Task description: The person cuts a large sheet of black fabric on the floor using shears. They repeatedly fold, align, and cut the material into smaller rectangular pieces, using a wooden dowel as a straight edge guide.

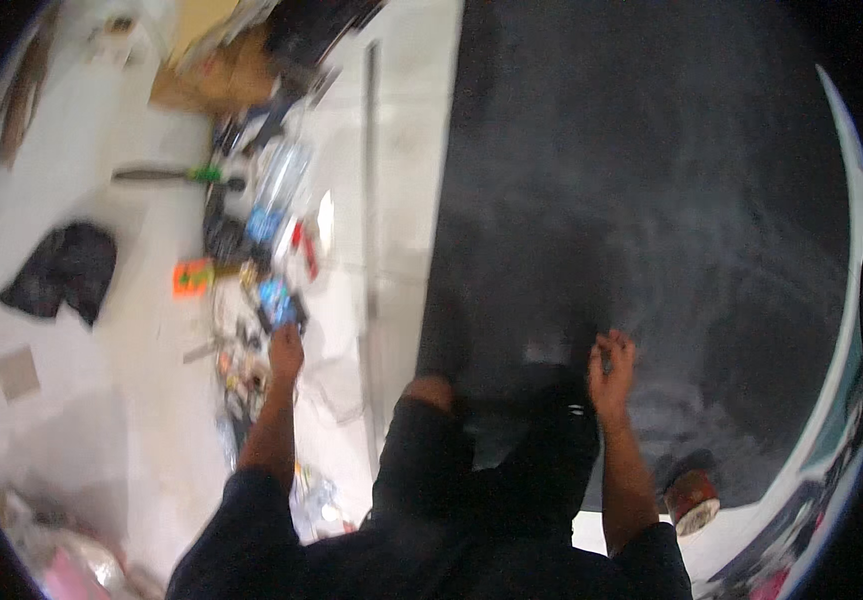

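My left hand [287,350] is closed on the lower edge of a phone [277,302], a flat dark-edged thing with a bright blue face. It is held over a strip of clutter on the pale floor. My right hand [611,368] hangs above a large black sheet [641,200], its fingers loosely curled and apart, with nothing visible in them. Just left of my right hand are my knees in dark shorts [531,440]. Motion blur softens the small details.
A cardboard box [241,75], a clear plastic bottle [284,172], a red-handled tool [305,250] and an orange piece [191,278] lie along the clutter. Further left is a black bag [66,270]. A long metal strip [371,200] runs beside the sheet; a brown roll [691,500] stands near its lower right corner.
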A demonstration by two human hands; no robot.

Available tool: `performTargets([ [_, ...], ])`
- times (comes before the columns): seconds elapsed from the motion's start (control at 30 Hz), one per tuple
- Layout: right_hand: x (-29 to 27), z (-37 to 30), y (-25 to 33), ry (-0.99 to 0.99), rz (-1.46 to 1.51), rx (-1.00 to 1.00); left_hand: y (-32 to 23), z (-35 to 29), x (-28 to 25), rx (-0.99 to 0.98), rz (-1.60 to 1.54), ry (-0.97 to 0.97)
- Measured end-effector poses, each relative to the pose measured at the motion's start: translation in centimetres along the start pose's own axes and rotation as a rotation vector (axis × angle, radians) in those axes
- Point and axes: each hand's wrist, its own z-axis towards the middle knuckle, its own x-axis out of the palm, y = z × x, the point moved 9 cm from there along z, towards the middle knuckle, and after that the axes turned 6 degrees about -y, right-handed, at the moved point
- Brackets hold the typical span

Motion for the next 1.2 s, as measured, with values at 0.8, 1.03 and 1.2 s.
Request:
performTargets([
  [0.8,-5.8,-43.8,-24.2,-0.06,-0.325,0.712,-36.4,1.5,-0.4,0.723,-0.475,0.488],
  [1.03,-4.1,-46.6,-25.8,-0.061,-0.278,0.736,-38.3,-21.6,-7.1,0.793,-0.463,0.468],
  [1.2,-3.9,-47.4,-26.3,-0.008,-0.32,0.771,-34.6,-37.8,-6.9,1.218,-0.176,0.501],
])
